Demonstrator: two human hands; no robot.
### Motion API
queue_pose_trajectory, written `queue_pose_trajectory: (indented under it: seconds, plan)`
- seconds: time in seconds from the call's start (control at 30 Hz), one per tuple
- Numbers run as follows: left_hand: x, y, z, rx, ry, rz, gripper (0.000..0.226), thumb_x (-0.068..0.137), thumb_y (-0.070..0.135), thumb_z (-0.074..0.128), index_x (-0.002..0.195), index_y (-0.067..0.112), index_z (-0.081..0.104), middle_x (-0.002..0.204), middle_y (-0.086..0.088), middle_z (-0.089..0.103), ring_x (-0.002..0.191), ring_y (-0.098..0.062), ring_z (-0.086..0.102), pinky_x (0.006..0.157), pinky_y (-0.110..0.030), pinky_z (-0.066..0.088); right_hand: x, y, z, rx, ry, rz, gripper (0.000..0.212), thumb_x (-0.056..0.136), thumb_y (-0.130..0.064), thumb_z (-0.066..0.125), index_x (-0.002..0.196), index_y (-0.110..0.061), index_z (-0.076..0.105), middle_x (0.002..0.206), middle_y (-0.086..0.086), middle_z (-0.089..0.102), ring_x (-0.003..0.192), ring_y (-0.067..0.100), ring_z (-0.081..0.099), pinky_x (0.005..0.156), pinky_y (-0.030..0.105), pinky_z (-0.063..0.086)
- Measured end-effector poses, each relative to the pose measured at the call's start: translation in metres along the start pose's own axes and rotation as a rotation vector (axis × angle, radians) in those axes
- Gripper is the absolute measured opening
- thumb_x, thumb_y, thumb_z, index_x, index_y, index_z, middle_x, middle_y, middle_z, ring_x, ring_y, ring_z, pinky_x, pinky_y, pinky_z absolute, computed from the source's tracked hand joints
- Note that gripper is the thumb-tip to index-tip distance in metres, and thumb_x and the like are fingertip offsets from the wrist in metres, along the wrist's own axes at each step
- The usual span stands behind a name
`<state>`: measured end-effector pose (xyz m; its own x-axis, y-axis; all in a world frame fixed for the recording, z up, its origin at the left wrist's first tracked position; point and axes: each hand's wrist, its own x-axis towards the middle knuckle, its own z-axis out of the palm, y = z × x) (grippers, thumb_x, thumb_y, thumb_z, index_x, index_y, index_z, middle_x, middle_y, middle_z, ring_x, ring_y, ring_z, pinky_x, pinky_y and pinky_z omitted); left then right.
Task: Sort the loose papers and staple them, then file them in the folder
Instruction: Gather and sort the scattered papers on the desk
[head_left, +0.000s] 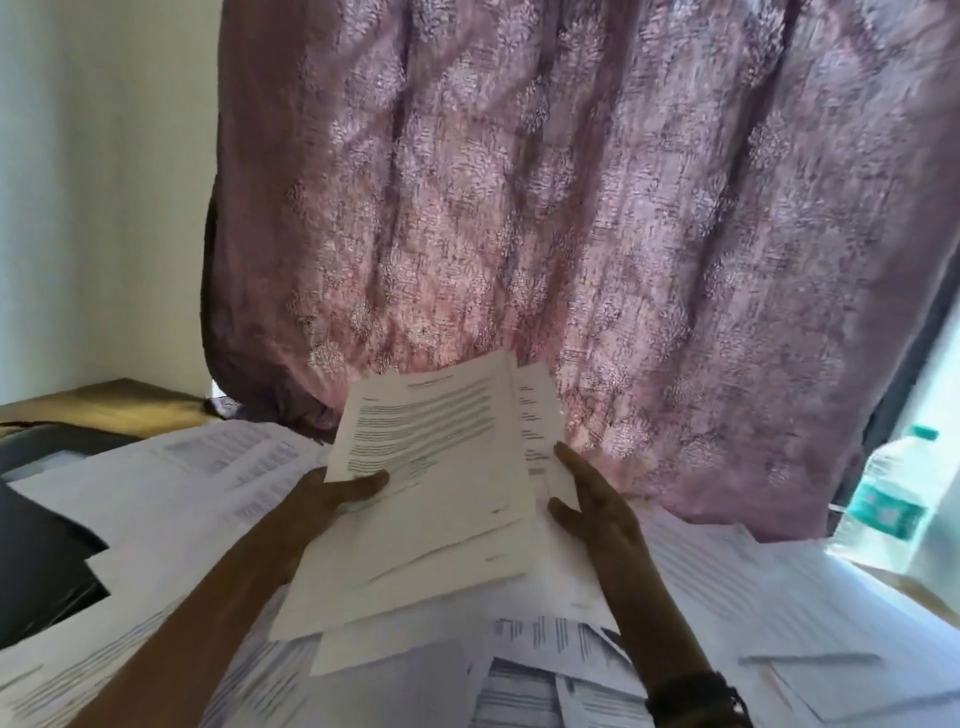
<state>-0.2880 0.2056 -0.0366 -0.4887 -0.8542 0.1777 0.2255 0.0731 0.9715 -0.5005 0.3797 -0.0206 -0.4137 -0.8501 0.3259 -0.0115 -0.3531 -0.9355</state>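
Head view: left hand pinching the lower left edge of a fanned stack, thumb on top, stack raised above loose sheets spread below, right hand nearly straight-fingered, touching the stack's right edge, bottle far right, curtain behind.

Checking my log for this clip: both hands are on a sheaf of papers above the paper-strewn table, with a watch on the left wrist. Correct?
No. The head view shows the watch on the right wrist, not the left; the rest stands.
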Motion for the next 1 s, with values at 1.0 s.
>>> queue_pose_trajectory:
  seconds: [1.0]
  plan:
    - [-0.009,-0.007,0.029,0.057,0.100,0.319,0.027,0.079,0.013,0.072,0.103,0.024,0.066,0.091,0.017,0.074,0.085,0.002,0.068,0.065,-0.008,0.051,-0.009,0.033,0.005,-0.517,0.161,-0.155,0.049,0.089,-0.027,0.068,0.123,-0.030,0.033,0.110,-0.026,0.054,0.096,-0.014,0.057,0.079,0.011,0.053]
